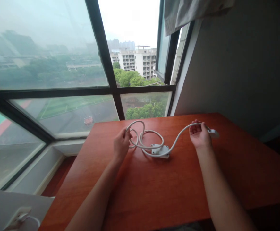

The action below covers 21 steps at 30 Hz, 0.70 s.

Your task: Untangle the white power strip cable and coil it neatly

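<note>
A white cable [151,131] lies in loose loops on the reddish-brown wooden table [154,192]. My left hand [122,142] is closed on the loops at their left side. Over the table's right part, my right hand [199,134] is turned palm up and pinches the cable near its end. A white plug-like piece [213,133] sticks out past that hand, partly blurred. Between the hands, a small white block [162,151], perhaps a power strip, rests on the table under the cable. The cable rises from beside this block to my right hand.
Large windows with dark frames [58,93] stand behind and left of the table; one pane [162,41] is swung open. A grey wall [238,64] rises at the right. A wall socket [21,216] with a plug and cord is at the lower left.
</note>
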Each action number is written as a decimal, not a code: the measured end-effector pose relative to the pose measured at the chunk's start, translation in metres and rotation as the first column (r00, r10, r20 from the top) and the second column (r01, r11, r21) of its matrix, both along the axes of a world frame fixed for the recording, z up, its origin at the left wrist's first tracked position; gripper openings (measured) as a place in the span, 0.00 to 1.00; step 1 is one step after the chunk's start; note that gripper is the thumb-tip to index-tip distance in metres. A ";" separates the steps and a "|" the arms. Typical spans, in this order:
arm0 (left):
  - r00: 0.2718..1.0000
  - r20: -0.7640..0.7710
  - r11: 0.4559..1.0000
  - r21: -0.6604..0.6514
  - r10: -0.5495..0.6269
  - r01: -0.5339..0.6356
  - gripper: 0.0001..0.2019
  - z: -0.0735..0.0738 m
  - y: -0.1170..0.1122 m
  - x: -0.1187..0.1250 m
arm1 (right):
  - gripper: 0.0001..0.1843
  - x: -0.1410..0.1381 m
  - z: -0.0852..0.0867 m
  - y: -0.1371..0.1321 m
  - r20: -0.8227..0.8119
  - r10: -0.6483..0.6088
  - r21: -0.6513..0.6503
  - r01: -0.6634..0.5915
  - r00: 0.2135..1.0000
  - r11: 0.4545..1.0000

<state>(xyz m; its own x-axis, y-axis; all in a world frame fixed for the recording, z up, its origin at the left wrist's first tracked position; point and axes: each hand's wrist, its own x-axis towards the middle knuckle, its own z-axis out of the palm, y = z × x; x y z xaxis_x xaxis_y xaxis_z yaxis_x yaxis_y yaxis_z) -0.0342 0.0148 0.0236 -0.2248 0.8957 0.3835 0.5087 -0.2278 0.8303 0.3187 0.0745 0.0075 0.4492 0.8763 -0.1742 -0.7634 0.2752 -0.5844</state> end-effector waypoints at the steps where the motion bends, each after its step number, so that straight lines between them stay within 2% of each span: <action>1: 0.997 0.074 1.000 0.001 0.015 -0.015 0.19 0.001 0.002 -0.006 | 0.08 0.003 0.000 0.000 -0.018 -0.038 -0.035 0.038 0.999 0.999; 3: 0.983 0.182 1.000 0.001 0.023 -0.024 0.20 0.001 0.006 -0.016 | 0.09 0.009 -0.001 0.000 -0.007 -0.088 -0.072 0.087 0.996 0.994; 6: 0.956 0.294 1.000 -0.017 0.023 -0.018 0.21 0.000 0.012 -0.030 | 0.10 0.013 -0.003 0.000 0.093 -0.124 -0.060 0.130 0.988 0.990; 9: 0.922 0.388 0.997 -0.075 0.006 0.025 0.22 -0.003 0.016 -0.039 | 0.16 0.013 -0.008 0.001 0.294 -0.137 -0.068 0.163 0.946 0.984; 11: 0.899 0.437 0.991 -0.121 0.002 0.056 0.23 -0.005 0.017 -0.043 | 0.20 0.013 -0.013 0.002 0.467 -0.097 -0.107 0.165 0.879 0.981; 13: 0.878 0.479 0.984 -0.161 0.008 0.079 0.24 -0.007 0.017 -0.045 | 0.23 0.010 -0.017 0.002 0.601 -0.020 -0.143 0.132 0.799 0.981; 15: 0.862 0.507 0.977 -0.191 0.013 0.098 0.24 -0.009 0.018 -0.045 | 0.24 0.005 -0.019 0.002 0.667 0.045 -0.141 0.067 0.743 0.988; 19: 0.865 0.502 0.966 -0.226 0.006 0.125 0.24 -0.014 0.020 -0.045 | 0.22 -0.010 -0.014 -0.002 0.701 0.165 -0.099 -0.135 0.693 0.986; 21: 0.884 0.468 0.964 -0.232 -0.006 0.129 0.23 -0.015 0.021 -0.045 | 0.21 -0.016 -0.009 -0.004 0.709 0.205 -0.094 -0.197 0.675 0.976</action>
